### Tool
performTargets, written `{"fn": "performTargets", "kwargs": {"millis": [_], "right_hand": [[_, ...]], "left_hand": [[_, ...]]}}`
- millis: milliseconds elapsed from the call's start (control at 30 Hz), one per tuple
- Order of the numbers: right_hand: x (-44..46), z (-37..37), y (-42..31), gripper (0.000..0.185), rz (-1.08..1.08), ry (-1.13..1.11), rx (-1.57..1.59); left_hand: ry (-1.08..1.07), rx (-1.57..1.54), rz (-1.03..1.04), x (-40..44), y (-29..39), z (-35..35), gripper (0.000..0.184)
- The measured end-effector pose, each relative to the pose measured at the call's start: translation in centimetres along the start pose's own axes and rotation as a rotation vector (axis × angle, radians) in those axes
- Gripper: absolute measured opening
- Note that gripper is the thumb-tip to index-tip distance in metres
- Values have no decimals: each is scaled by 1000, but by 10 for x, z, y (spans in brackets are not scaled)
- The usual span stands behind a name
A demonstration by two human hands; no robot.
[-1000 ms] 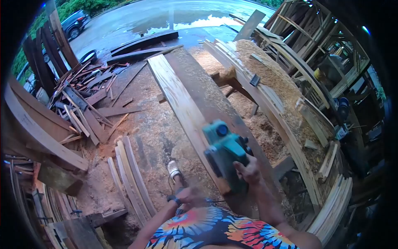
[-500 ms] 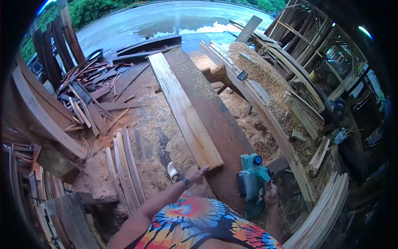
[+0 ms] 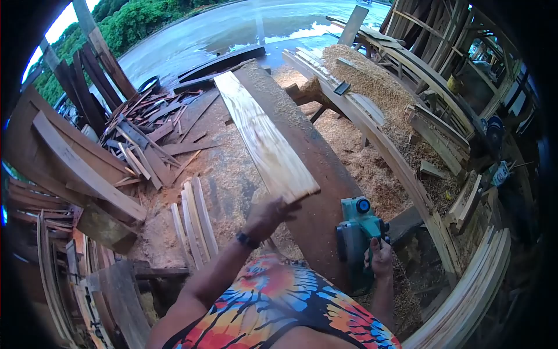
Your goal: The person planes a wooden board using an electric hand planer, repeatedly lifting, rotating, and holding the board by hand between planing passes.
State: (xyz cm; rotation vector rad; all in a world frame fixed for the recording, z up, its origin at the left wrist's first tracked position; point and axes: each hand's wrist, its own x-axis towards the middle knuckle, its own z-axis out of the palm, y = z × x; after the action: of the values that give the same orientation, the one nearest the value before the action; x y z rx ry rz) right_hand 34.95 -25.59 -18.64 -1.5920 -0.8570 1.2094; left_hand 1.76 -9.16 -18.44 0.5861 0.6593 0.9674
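Beyond the work area, a wet pavement (image 3: 203,43) is stretching away toward green trees. Nearer, a long brown bench (image 3: 325,174) is running from the person's body toward the pavement, its surface carrying scattered shavings near the far edge. To its right, a long pale beam (image 3: 386,136) is lying roughly lengthwise, with a heap of shavings (image 3: 372,75) sitting just beyond it. Left of the bench, a pile of scrap wood (image 3: 157,119) is covering part of the floor.

On the bench, a pale plank (image 3: 264,136) is lying along the left edge of the surface, its far end resting close to the far left corner, its near end stopping well short of the near edge. By the right edge of the surface, toward the near right corner, a green power planer (image 3: 357,224) is standing apart from the plank; whether it is touching the bench, I cannot tell.

The right hand (image 3: 379,259) is wrapping closed around the planer's handle. The left hand (image 3: 270,216) is meeting the plank's near left corner, its fingers partly bent; whether they are gripping the wood or only touching it, I cannot tell. A dark watch (image 3: 247,240) is circling the left wrist.
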Motion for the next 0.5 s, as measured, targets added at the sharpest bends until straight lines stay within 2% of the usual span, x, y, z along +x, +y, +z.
{"fn": "performTargets", "kwargs": {"millis": [67,133,233,267,333,433,467,500], "right_hand": [[1,0,-2,63,-17,4,-39],[0,0,-1,63,-27,1,-59],[3,-2,1,63,-32,-11,-57],[3,-1,0,63,-27,-12,-50],[0,0,-2,63,-19,-17,-38],[-1,1,-3,62,-18,-25,-16],[-1,0,-2,62,-14,-26,-10],[1,0,-2,62,-14,-23,2]], "left_hand": [[21,1152,280,11,26,-8,45],[-56,596,297,-2,64,28,48],[-107,-157,271,-16,95,74,38],[-29,178,427,-18,94,79,32],[44,-305,45,-11,113,77,16],[-225,-279,184,0,113,78,19],[-386,-321,192,9,111,65,31],[-312,-357,225,7,115,78,34]]}}
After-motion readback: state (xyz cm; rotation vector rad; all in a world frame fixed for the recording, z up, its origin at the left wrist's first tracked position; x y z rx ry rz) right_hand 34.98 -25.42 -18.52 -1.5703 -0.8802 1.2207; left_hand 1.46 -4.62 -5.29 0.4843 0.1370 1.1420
